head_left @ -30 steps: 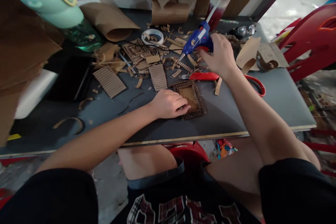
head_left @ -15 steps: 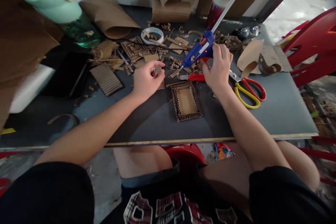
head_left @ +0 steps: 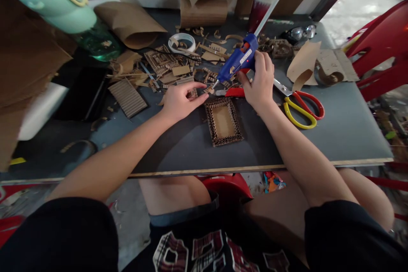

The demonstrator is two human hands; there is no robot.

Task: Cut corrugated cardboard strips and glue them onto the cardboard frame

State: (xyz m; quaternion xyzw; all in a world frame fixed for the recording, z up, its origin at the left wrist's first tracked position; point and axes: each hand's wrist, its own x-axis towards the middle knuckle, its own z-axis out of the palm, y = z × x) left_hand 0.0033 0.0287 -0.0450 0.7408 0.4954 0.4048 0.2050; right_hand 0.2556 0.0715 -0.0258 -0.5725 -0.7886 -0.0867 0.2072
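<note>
My right hand (head_left: 259,80) grips a blue glue gun (head_left: 236,59), its nozzle pointing down-left at a small cardboard piece (head_left: 208,89). My left hand (head_left: 180,101) pinches that piece between thumb and forefinger, just above a rectangular cardboard frame (head_left: 223,121) lying flat on the dark table (head_left: 334,136). The nozzle tip almost touches the piece.
Cardboard scraps and corrugated strips (head_left: 127,97) litter the table's far half. A tape roll (head_left: 182,42), red-and-yellow scissors (head_left: 301,108), a red cutter (head_left: 234,92), eyeglasses (head_left: 301,32), a green bottle (head_left: 60,8), rolled brown paper (head_left: 127,25) and red chairs (head_left: 379,51) surround the work.
My left hand left the frame, picked a small piece from the scraps and brought it toward the glue gun. The right hand lowered the gun's nozzle to it.
</note>
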